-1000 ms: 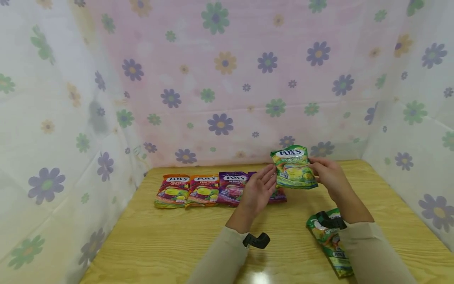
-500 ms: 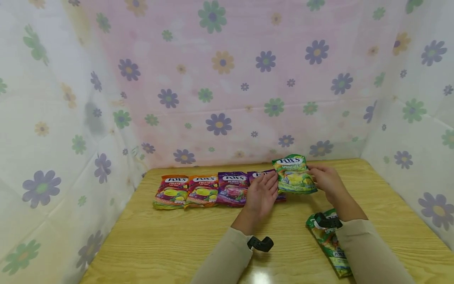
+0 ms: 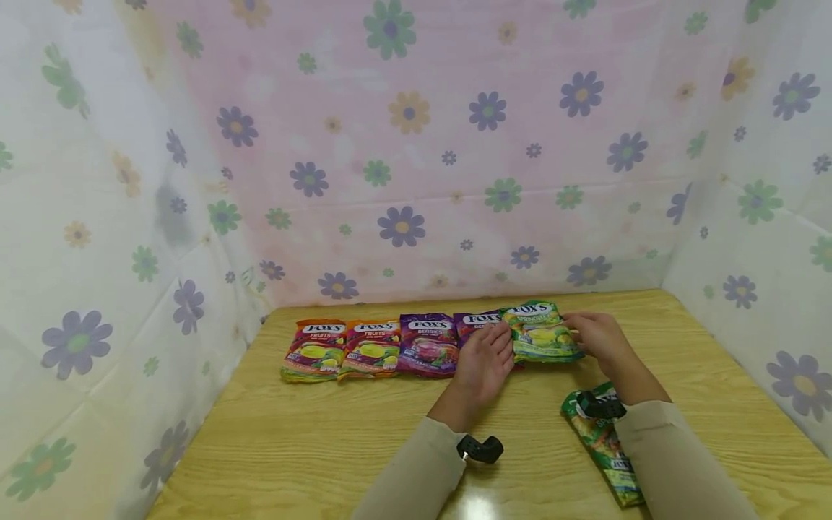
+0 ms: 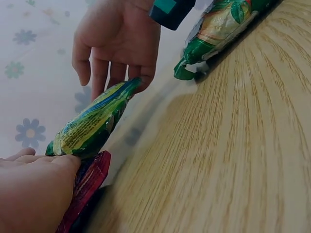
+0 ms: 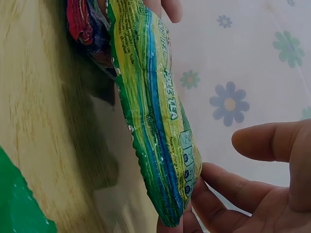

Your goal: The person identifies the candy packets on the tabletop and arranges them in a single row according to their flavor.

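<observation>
A green FOX'S candy bag is at the right end of a row of bags, tilted face-forward between the two hands. The left hand has its fingers extended along the bag's left side; in the left wrist view its fingertips touch the lower edge. The right hand supports the other end with its fingers, while its thumb stands apart from the bag in the right wrist view. Just left of the green bag, a purple candy bag is partly covered by the left hand and overlapped by the green bag.
Two orange FRUITS bags and another purple BERRIES bag complete the row on the wooden table. A second green bag lies slanted under the right forearm. Flower-patterned cloth encloses the back and sides.
Both hands have lowered the green bag toward the table at the right end of the row. The other bags stay where they were.
</observation>
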The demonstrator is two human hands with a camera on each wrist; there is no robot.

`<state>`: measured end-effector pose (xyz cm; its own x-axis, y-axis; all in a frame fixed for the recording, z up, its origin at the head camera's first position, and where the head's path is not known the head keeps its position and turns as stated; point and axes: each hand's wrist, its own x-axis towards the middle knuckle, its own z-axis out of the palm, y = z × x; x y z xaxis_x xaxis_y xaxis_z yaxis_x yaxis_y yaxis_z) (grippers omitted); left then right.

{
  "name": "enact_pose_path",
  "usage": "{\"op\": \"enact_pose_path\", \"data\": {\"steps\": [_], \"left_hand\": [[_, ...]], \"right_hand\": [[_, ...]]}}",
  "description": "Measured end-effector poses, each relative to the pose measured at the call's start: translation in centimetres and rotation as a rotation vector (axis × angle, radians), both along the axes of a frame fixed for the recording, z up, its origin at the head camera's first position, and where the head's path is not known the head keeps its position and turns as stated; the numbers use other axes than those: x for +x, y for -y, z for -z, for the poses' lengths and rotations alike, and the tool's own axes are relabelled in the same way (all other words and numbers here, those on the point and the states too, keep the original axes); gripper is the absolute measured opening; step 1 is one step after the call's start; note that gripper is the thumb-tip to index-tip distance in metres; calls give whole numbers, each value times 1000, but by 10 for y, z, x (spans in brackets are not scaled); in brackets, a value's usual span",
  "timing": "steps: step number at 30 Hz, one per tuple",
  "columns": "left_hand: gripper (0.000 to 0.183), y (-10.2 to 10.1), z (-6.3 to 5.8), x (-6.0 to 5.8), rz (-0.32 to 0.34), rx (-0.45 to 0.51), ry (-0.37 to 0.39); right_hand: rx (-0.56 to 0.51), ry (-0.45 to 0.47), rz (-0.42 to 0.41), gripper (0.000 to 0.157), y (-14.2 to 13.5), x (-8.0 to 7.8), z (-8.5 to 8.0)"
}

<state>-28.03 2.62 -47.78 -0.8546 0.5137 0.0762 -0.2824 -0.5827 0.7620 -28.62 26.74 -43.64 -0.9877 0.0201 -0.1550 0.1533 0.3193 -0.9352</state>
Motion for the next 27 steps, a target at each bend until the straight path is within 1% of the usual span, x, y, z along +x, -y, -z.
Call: {"op": "enact_pose_path", "data": {"steps": [8, 15, 21, 27], "left_hand": [[74, 0, 0, 0, -23, 14, 31], [75, 0, 2, 1, -75, 58, 57], [77, 4, 2, 1, -49, 67, 40], [73, 4, 3, 1, -29, 76, 51]], "right_hand": [[9, 10, -24, 58, 0, -1, 2], [-18, 40, -25, 59, -2, -2, 6], [-16, 40, -14, 59, -3, -2, 7], [-1, 54, -3, 59, -3, -2, 6]]}}
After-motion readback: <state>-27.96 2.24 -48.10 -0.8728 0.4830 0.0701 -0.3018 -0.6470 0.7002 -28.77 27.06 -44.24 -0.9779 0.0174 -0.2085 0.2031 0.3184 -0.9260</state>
